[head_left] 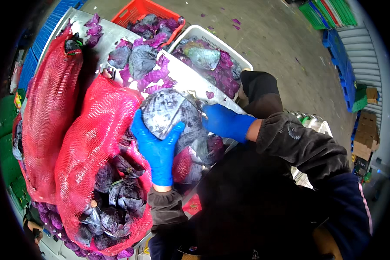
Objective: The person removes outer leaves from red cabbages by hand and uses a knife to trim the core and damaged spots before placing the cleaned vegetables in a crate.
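A large red cabbage with grey-purple outer leaves is held over the metal table. My left hand, in a blue glove, grips its near left side with the thumb spread across the front. At the cabbage's right side is my right hand, also blue-gloved, with its fingers closed. A small shiny bit shows at its fingertips, but what it holds is hidden. More cabbages sit below, by my left wrist. To the left, an open red mesh sack has several dark red cabbages in its mouth.
Another full red mesh sack lies at the far left. Loose purple leaves cover part of the metal table. Beyond stand a red crate and a white crate of leaves. Blue pallets and cardboard boxes are at right.
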`<state>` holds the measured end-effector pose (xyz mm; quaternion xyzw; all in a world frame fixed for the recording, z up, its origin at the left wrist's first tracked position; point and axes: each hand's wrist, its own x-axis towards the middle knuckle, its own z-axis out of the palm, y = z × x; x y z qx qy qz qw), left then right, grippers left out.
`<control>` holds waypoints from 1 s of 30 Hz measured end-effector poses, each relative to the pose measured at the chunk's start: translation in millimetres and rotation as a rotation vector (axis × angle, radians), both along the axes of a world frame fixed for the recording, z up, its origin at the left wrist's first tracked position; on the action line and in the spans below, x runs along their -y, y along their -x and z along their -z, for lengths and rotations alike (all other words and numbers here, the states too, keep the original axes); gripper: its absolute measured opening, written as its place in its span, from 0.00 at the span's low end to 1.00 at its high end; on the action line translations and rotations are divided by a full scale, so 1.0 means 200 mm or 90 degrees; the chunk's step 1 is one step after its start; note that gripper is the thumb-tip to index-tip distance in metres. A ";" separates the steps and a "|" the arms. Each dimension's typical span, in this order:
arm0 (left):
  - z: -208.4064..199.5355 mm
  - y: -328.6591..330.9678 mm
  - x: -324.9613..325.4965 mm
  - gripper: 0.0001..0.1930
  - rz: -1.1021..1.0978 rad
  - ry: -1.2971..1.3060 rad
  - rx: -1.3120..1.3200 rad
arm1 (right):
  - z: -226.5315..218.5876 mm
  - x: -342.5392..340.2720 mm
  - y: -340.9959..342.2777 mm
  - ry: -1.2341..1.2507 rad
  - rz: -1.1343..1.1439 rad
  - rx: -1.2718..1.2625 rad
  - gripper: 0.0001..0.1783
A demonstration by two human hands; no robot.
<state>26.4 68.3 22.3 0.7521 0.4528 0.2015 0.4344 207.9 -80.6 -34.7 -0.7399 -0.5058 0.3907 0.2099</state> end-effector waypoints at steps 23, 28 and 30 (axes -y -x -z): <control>0.03 0.11 -0.02 0.50 -0.013 0.050 0.082 | 0.10 -0.01 0.07 -0.043 0.081 -0.010 0.19; -0.03 0.06 0.19 0.50 -0.007 0.253 0.180 | 0.01 0.24 -0.01 -0.056 0.083 0.012 0.16; -0.04 0.04 0.25 0.51 0.022 0.136 0.079 | -0.01 0.28 -0.04 -0.017 0.084 0.023 0.15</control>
